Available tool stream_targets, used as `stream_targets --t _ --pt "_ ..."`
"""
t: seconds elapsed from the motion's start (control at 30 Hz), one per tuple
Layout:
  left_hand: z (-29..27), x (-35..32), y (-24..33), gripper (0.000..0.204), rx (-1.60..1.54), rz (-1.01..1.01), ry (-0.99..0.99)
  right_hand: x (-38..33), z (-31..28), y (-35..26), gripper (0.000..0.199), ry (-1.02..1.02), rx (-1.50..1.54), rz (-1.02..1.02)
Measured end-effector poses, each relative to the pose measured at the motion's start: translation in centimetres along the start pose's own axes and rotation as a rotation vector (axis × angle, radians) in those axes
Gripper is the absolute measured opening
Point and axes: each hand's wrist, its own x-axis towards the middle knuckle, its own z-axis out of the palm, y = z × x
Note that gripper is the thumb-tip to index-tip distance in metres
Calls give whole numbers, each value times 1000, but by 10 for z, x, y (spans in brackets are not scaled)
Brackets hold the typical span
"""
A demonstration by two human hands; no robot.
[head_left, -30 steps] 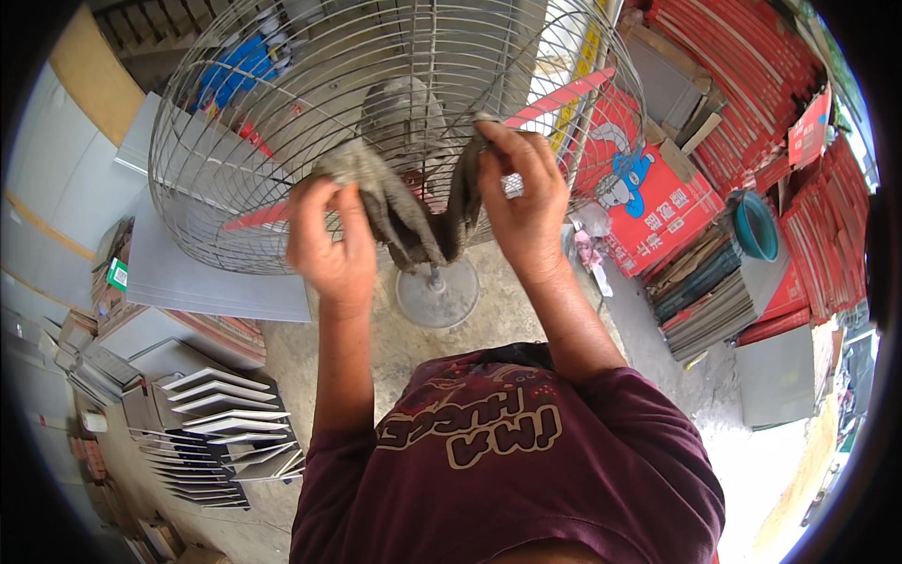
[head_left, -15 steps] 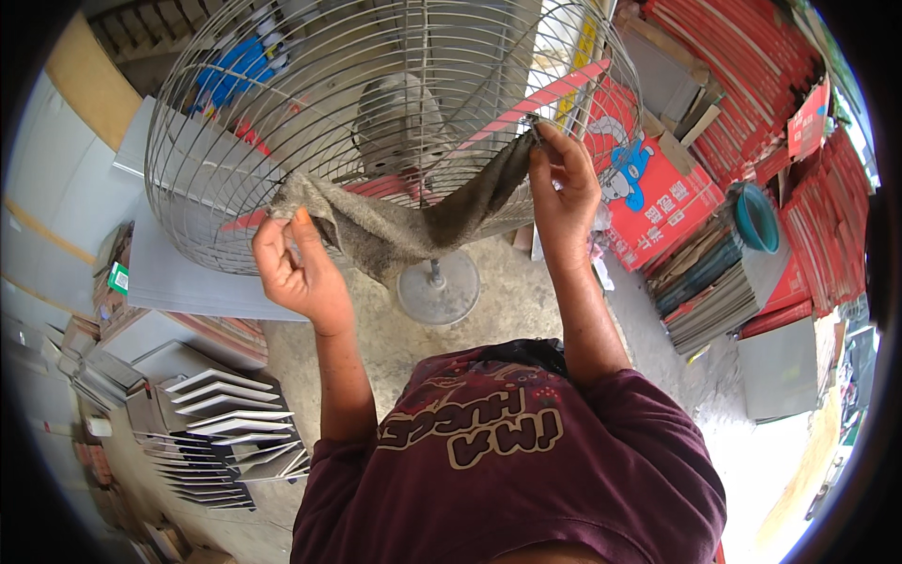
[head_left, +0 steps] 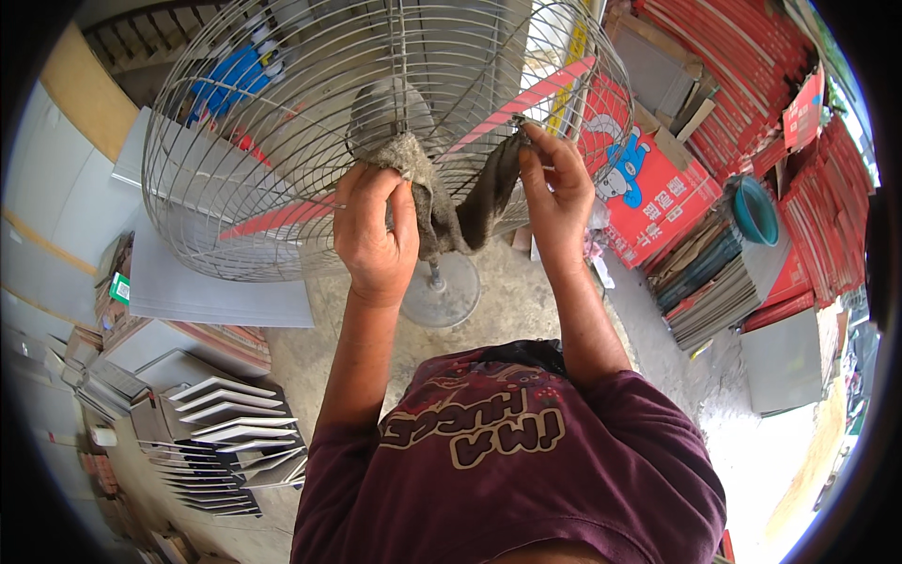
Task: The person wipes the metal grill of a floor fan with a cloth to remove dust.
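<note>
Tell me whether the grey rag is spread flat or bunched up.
Bunched. The grey rag hangs crumpled between the left hand and right hand, sagging against the wire fan guard.

head cam; worn on head; faces down; close over fan (head_left: 376,122); single view

A storeroom or workshop where I stand: flattened red cartons (head_left: 752,103) stacked along the wall, grey sheet panels (head_left: 221,291), piled boards (head_left: 714,282) and a dusty concrete floor (head_left: 526,291).
</note>
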Motion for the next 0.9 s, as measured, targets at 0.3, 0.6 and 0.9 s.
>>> stream_targets --t 0.3,0.6,0.9 --pt "-13 0 -3 21 25 -58 -24 -8 33 -45 33 -209 -26 -209" --pt "-16 8 -7 20 -32 -29 -38 -12 62 -34 30 -117 -228 -383" --pt "-46 -11 -25 15 14 -262 50 -5 31 -11 29 -58 -233 -233"
